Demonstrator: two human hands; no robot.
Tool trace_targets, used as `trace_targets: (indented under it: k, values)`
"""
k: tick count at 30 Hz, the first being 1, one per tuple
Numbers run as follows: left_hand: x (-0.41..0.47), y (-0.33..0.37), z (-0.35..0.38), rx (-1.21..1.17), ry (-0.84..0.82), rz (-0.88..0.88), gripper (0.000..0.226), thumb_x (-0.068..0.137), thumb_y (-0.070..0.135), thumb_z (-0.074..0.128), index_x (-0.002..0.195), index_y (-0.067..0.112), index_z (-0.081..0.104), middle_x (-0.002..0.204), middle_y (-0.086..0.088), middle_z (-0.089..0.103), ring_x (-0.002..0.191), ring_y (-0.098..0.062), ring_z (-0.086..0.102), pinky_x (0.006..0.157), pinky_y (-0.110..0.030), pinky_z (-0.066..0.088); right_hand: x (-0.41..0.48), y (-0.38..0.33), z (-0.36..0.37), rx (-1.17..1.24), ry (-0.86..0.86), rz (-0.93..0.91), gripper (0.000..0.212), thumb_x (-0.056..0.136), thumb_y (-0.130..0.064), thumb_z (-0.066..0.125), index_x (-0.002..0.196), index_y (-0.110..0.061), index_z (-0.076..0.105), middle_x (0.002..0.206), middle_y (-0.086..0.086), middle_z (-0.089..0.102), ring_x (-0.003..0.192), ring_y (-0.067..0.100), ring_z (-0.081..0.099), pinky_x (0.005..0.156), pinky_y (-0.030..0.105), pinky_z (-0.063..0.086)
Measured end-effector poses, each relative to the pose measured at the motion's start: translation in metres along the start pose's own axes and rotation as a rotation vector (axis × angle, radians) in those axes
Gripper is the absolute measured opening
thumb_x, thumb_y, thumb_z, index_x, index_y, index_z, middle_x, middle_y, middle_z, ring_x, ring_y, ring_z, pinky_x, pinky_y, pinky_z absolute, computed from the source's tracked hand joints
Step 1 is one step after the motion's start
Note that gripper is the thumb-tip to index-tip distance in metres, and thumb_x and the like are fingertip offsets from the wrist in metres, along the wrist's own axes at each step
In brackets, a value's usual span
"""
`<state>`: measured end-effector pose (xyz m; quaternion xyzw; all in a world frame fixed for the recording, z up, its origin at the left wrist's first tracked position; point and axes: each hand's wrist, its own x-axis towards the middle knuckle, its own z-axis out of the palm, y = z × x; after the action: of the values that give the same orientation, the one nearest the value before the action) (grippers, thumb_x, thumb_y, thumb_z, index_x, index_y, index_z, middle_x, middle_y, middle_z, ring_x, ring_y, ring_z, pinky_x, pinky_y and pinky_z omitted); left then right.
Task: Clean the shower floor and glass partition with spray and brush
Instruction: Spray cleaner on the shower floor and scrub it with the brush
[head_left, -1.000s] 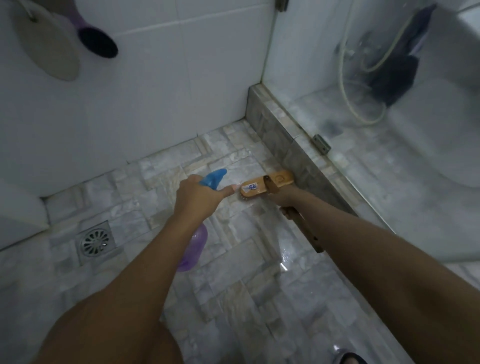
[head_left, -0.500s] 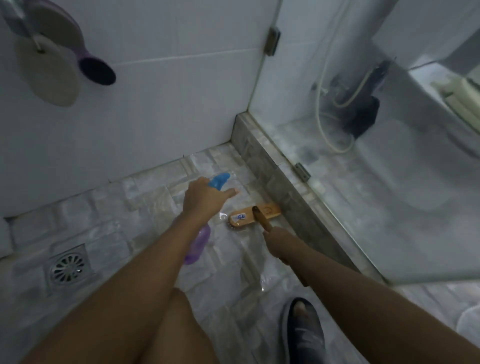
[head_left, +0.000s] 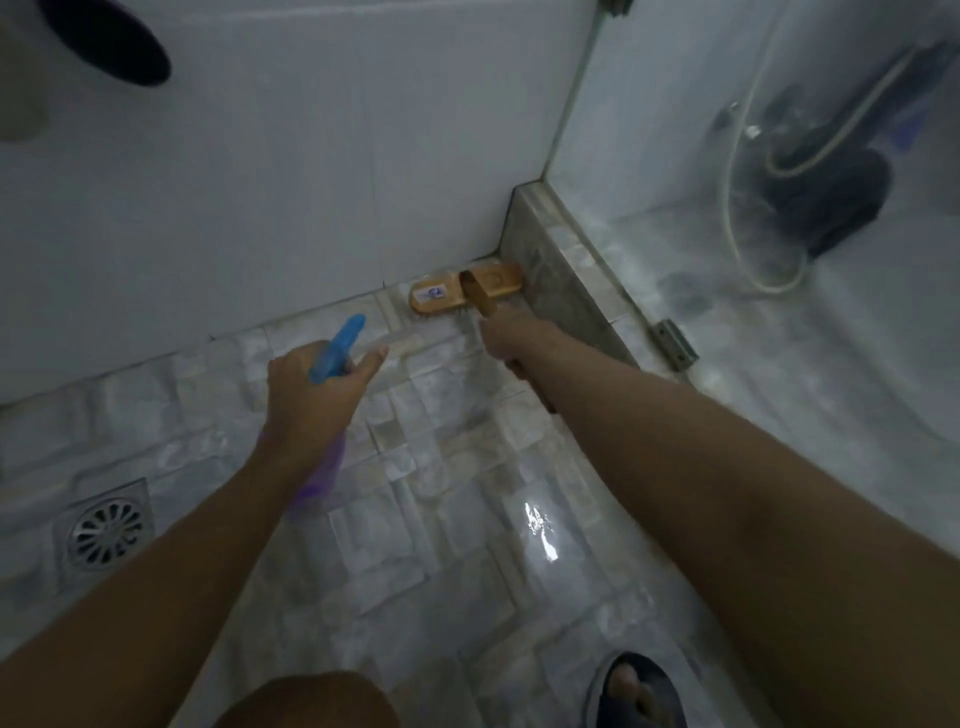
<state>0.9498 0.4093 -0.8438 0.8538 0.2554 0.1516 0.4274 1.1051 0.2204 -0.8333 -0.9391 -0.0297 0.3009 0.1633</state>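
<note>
Two bare hands reach over the wet, pale stone-tiled shower floor (head_left: 467, 467) toward the middle of the frame. The left hand (head_left: 311, 400), left of centre, grips the neck of a spray bottle (head_left: 337, 345): its fingers are curled round the bottle, with one finger stretched forward beside the blue trigger head, which points up and to the right at the white tiled wall (head_left: 260, 182). The bottle's purple body shows below the wrist, tilted over the floor. The right hand (head_left: 511, 335), just right of centre, is closed round the wooden handle of a brush (head_left: 441, 296); it is seen from the back, so the fingertips are hidden. The brush's flat wooden head lies bristles down on the tiles in the corner above centre, against the foot of the wall and touching or just beside the raised stone kerb (head_left: 561, 280). The glass partition (head_left: 701, 130) rises from that kerb across the upper right, with a metal bracket (head_left: 675, 338) at its base and a pale hose (head_left: 735, 208) seen blurred through it. A round metal drain (head_left: 106, 527) sits in the floor at lower left. A foot in a dark sandal (head_left: 639, 691) stands at the bottom edge, right of centre.
</note>
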Motion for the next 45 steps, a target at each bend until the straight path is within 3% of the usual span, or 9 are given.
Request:
trace_targets:
  k: [4, 8, 14, 19, 25, 30, 34, 42, 45]
  values:
    - [0.0, -0.019, -0.005, -0.023, 0.053, 0.071, 0.046, 0.085, 0.04, 0.077, 0.057, 0.014, 0.052, 0.051, 0.001, 0.049, 0.046, -0.011, 0.044, 0.053, -0.011, 0.035, -0.027, 0.026, 0.014, -0.073, -0.027, -0.019, 0.041, 0.106, -0.031, 0.034, 0.126, -0.004, 0.056, 0.119, 0.018, 0.063, 0.088, 0.032, 0.062, 0.057, 0.033, 0.042]
    - [0.007, -0.023, -0.003, -0.092, 0.036, 0.025, 0.043, 0.085, 0.037, 0.077, 0.058, 0.011, 0.055, 0.051, 0.0, 0.049, 0.046, -0.014, 0.045, 0.057, -0.028, 0.043, -0.073, 0.073, 0.029, -0.076, -0.117, 0.051, 0.041, 0.104, -0.035, 0.037, 0.118, -0.003, 0.06, 0.109, 0.02, 0.064, 0.103, 0.039, 0.063, 0.084, 0.042, 0.052]
    - [0.003, -0.027, -0.007, -0.114, 0.077, 0.087, 0.041, 0.087, 0.026, 0.077, 0.058, 0.005, 0.055, 0.051, -0.006, 0.048, 0.047, -0.01, 0.04, 0.049, -0.023, 0.035, -0.023, 0.025, 0.012, 0.063, -0.119, 0.055, 0.037, 0.107, -0.027, 0.035, 0.128, -0.003, 0.055, 0.124, 0.02, 0.059, 0.102, 0.033, 0.061, 0.075, 0.037, 0.05]
    - [0.003, -0.027, -0.005, -0.089, 0.074, 0.12, 0.04, 0.087, 0.026, 0.076, 0.058, 0.007, 0.055, 0.051, -0.001, 0.048, 0.045, -0.012, 0.043, 0.05, -0.031, 0.042, 0.045, -0.02, -0.003, 0.154, -0.043, 0.116, 0.028, 0.103, -0.02, 0.041, 0.118, 0.0, 0.055, 0.08, 0.018, 0.058, 0.068, 0.03, 0.062, 0.056, 0.037, 0.051]
    - [-0.004, -0.027, -0.008, -0.146, 0.077, 0.085, 0.039, 0.086, 0.03, 0.074, 0.06, 0.009, 0.055, 0.053, -0.006, 0.051, 0.048, -0.014, 0.045, 0.051, -0.039, 0.045, -0.045, 0.022, 0.031, -0.087, -0.087, -0.053, 0.049, 0.106, -0.031, 0.038, 0.153, -0.016, 0.033, 0.115, 0.019, 0.062, 0.095, 0.031, 0.063, 0.069, 0.028, 0.041]
    - [-0.004, -0.031, -0.016, -0.169, 0.162, 0.062, 0.034, 0.086, 0.022, 0.076, 0.063, 0.004, 0.059, 0.055, -0.009, 0.055, 0.049, -0.018, 0.05, 0.053, -0.04, 0.049, -0.076, 0.035, 0.044, -0.141, -0.156, 0.028, 0.034, 0.103, -0.039, 0.042, 0.12, -0.013, 0.059, 0.09, 0.003, 0.058, 0.066, 0.015, 0.055, 0.049, 0.025, 0.037]
    - [-0.001, -0.036, -0.02, -0.125, 0.185, 0.092, 0.034, 0.086, 0.027, 0.074, 0.066, 0.003, 0.062, 0.056, -0.009, 0.058, 0.05, -0.028, 0.057, 0.056, -0.04, 0.052, -0.03, -0.025, 0.03, -0.189, -0.104, -0.048, 0.035, 0.106, -0.027, 0.041, 0.129, -0.005, 0.056, 0.125, 0.015, 0.062, 0.092, 0.029, 0.061, 0.068, 0.031, 0.047]
    - [-0.016, -0.048, -0.047, -0.148, 0.11, -0.114, 0.036, 0.08, 0.029, 0.081, 0.071, -0.002, 0.065, 0.065, -0.017, 0.064, 0.055, -0.015, 0.054, 0.057, -0.022, 0.048, -0.045, -0.065, 0.037, -0.244, -0.094, -0.062, 0.039, 0.104, -0.015, 0.04, 0.143, -0.01, 0.045, 0.113, 0.017, 0.062, 0.086, 0.031, 0.065, 0.064, 0.032, 0.049]
    - [-0.04, -0.077, -0.084, -0.098, 0.105, -0.229, 0.038, 0.078, 0.031, 0.084, 0.064, 0.003, 0.062, 0.058, -0.008, 0.058, 0.051, -0.011, 0.049, 0.053, -0.022, 0.042, -0.098, -0.04, 0.07, -0.181, -0.156, -0.069, 0.032, 0.105, -0.023, 0.042, 0.126, -0.005, 0.057, 0.122, 0.017, 0.064, 0.105, 0.032, 0.065, 0.07, 0.028, 0.044]
